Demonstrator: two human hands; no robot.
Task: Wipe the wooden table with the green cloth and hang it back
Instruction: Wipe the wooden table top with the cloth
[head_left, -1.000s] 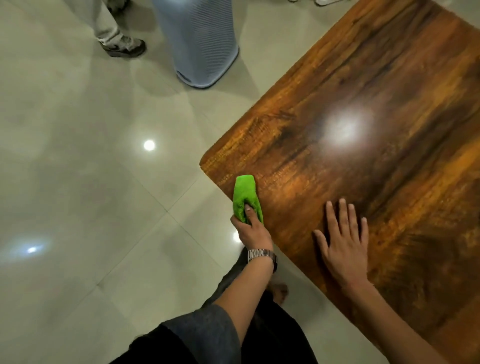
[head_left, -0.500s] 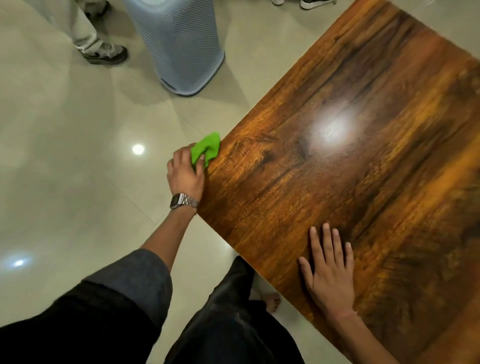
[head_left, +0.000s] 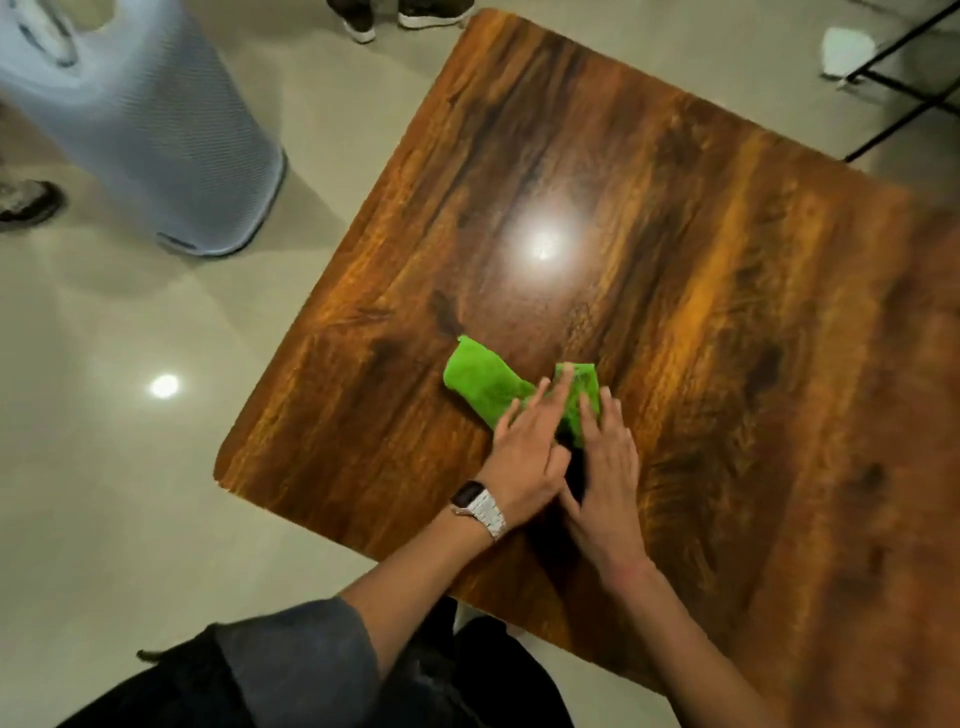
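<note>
fingers (head_left: 551, 402) press green cloth (head_left: 480, 382) on wooden table (head_left: 727, 312).

I see the cloth (head_left: 485, 384) lying on the worktop (head_left: 701, 270) nearer its left corner than its far one, my left hand (head_left: 524, 452) and right hand (head_left: 605, 467) side by side on the cloth's near end, and a ribbed bin (head_left: 156, 150) on the floor (head_left: 104, 467) beyond the worktop's left edge.
</note>
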